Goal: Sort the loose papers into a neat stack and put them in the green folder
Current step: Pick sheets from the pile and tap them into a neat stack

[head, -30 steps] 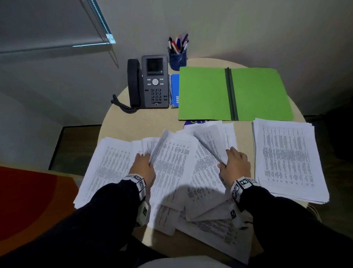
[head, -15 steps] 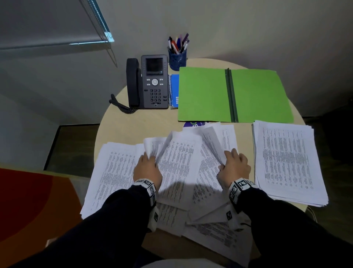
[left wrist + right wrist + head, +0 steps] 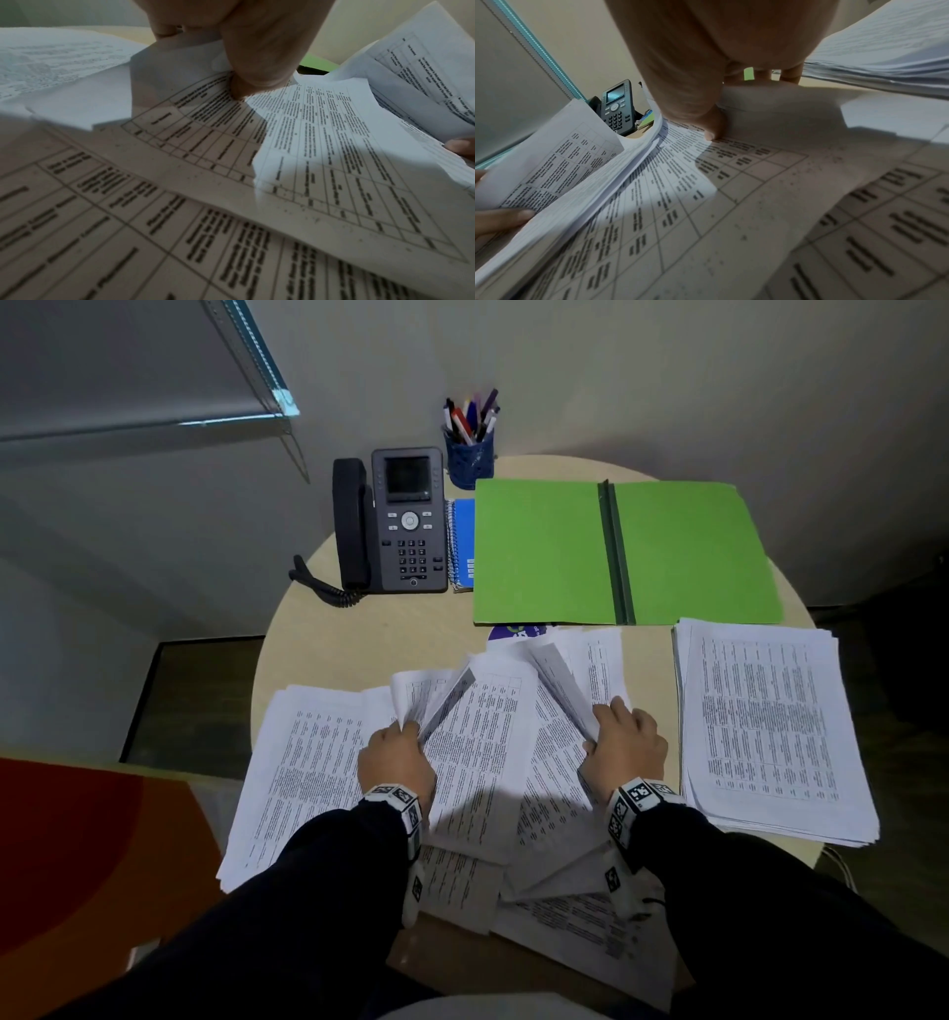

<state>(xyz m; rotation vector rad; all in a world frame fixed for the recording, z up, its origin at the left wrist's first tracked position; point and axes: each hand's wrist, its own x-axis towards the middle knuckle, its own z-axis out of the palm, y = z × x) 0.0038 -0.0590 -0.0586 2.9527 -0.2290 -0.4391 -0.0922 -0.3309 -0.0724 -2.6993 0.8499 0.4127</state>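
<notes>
The person's left hand (image 3: 398, 757) and right hand (image 3: 624, 749) are each pinching lifted white printed sheets (image 3: 477, 737) on the round beige bench (image 3: 359, 639), apparently gathering them; the open green card folder (image 3: 539, 552) is waiting just behind.

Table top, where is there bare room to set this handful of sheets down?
Bare wood lies between the phone, the green folder and the loose papers. The folder's open leaves are bare too. Nearer you, papers cover everything, and the stack fills the right.
</notes>
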